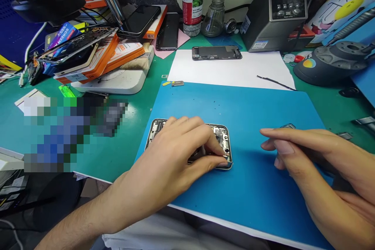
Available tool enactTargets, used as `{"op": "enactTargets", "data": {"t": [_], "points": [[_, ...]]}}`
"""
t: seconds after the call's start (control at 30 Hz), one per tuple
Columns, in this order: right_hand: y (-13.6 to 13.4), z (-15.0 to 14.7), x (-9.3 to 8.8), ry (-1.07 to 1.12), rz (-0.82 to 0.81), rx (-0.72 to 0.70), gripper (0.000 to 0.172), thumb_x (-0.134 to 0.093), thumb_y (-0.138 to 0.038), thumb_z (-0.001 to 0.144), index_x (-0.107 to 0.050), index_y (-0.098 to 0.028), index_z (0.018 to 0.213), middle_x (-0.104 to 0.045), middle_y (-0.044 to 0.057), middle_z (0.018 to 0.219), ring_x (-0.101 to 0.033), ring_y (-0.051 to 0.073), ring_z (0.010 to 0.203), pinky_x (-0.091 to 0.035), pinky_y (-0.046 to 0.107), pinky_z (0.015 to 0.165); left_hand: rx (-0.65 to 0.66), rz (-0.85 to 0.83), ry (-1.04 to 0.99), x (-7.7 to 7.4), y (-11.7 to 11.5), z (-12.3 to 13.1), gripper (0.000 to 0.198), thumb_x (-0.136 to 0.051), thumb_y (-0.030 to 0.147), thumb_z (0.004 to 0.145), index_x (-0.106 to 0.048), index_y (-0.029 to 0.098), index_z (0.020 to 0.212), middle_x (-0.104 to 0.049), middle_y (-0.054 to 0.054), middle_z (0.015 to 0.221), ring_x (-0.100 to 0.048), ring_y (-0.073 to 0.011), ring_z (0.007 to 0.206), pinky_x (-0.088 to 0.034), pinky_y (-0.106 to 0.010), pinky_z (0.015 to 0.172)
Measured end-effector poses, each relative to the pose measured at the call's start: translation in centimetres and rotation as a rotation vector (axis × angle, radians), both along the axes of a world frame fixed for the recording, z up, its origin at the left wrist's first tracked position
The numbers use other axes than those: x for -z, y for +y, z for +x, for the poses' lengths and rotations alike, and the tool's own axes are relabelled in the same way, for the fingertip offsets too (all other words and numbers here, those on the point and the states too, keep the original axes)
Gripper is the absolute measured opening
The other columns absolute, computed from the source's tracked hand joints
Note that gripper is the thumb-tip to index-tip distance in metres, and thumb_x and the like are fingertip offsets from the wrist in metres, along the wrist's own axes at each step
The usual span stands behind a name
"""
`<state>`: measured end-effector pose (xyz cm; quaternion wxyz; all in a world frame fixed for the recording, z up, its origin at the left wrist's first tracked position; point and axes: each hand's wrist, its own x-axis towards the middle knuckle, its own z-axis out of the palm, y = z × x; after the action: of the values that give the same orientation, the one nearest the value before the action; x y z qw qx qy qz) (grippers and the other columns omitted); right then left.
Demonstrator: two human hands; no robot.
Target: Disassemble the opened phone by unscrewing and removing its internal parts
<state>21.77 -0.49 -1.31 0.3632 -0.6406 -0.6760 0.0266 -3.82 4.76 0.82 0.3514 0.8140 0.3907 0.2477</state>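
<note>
An opened phone (225, 137) lies on the blue mat (258, 195), its inner parts facing up. My left hand (178, 152) is laid across it and hides its middle. Thumb and index finger close at the phone's near right corner; any small part between them is hidden. To the right, my right hand (319, 164) is raised over the mat with fingers stretched and thumb close to the index finger. Nothing shows in it. Small metal parts (177, 83) lie at the mat's far left corner.
A phone screen assembly (216, 52) and a thin black strip (275, 83) lie on white paper (249, 68) at the back. Behind stand a bottle (193, 4), a glass jar (213, 19) and a soldering station (275, 11). Orange boxes (102, 60) and phones are stacked left.
</note>
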Motion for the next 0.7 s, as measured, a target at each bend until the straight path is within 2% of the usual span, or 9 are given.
{"op": "enactTargets", "data": {"t": [0.17, 0.3, 0.53, 0.7], "points": [[-0.14, 0.06, -0.13, -0.01, 0.001, -0.048, 0.017, -0.068, -0.046, 0.107, -0.08, -0.046, 0.119, -0.08, -0.012, 0.107, -0.073, 0.011, 0.087, -0.053, 0.025, 0.077, -0.005, -0.004, -0.021, -0.02, -0.03, -0.04, 0.012, -0.077, 0.024, 0.107, -0.07, 0.025, 0.097, -0.078, 0.009, 0.101, -0.069, -0.0134, 0.093, -0.04, -0.034, 0.09], [0.1, -0.04, -0.19, -0.037, 0.015, -0.062, 0.017, -0.067, -0.042, 0.108, -0.078, -0.045, 0.121, -0.08, -0.013, 0.113, -0.073, 0.009, 0.09, -0.053, 0.022, 0.076, -0.022, 0.024, 0.019, 0.13, 0.01, -0.03, 0.009, -0.075, 0.022, 0.108, -0.072, 0.026, 0.1, -0.076, 0.007, 0.101, -0.068, -0.0149, 0.094, -0.04, -0.034, 0.087], [0.23, 0.2, -0.07, -0.085, 0.032, -0.073, 0.018, -0.065, -0.045, 0.109, -0.076, -0.046, 0.123, -0.08, -0.014, 0.115, -0.075, 0.009, 0.091, -0.053, 0.023, 0.08, 0.026, 0.015, 0.022, 0.01, 0.13, -0.16, 0.008, -0.074, 0.022, 0.109, -0.071, 0.026, 0.104, -0.072, 0.007, 0.105, -0.067, -0.0132, 0.096, -0.04, -0.032, 0.089], [0.33, -0.08, -0.29, -0.111, 0.034, -0.091, 0.017, -0.063, -0.045, 0.11, -0.076, -0.043, 0.121, -0.08, -0.014, 0.112, -0.074, 0.009, 0.092, -0.052, 0.023, 0.076, 0.018, 0.011, -0.013, 0.06, 0.13, -0.12, 0.01, -0.078, 0.024, 0.106, -0.071, 0.026, 0.1, -0.076, 0.01, 0.101, -0.069, -0.0117, 0.095, -0.04, -0.031, 0.089]]}}
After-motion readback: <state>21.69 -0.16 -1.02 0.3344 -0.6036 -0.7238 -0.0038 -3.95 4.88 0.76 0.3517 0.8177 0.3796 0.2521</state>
